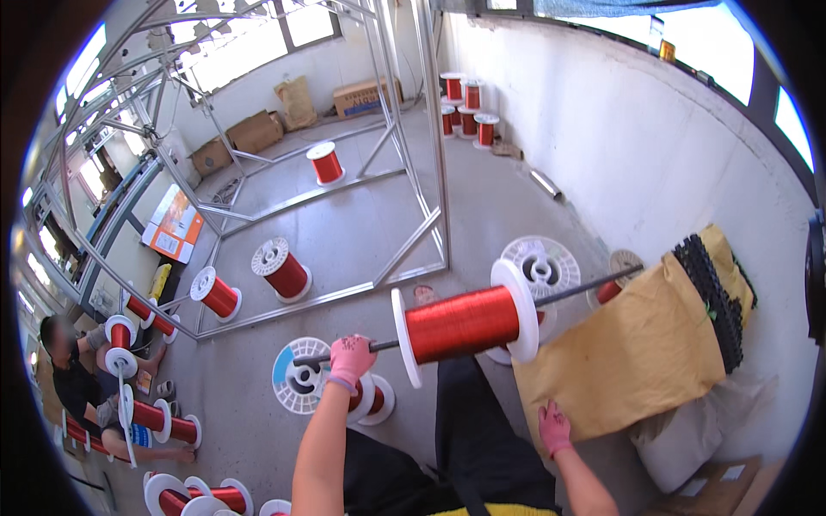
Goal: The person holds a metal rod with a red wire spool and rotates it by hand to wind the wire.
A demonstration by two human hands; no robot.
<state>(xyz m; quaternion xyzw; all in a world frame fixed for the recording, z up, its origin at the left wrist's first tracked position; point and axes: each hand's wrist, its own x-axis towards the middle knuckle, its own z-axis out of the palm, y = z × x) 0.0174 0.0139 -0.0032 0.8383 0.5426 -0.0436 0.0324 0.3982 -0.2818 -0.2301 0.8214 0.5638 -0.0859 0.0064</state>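
Spool (465, 322) of red wire, white flanges, threaded on dark rod (568, 292); long axis near horizontal, rising slightly toward person's right, rod tip pointing at tan sack (628, 361); spool held above concrete floor (361, 232); left hand (351, 357) in pink glove clenched round rod's left end; right hand (553, 427) gloved, fingers loosely spread, touching sack's lower edge.

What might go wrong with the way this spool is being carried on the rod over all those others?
The left hand grips only one end of the dark rod, so the red wire spool may slide toward the far end, which seems to rest by the brown paper sack. The right hand touches the sack, not the rod, so a tilt may go uncaught. A drop could hit the white spools on the floor.
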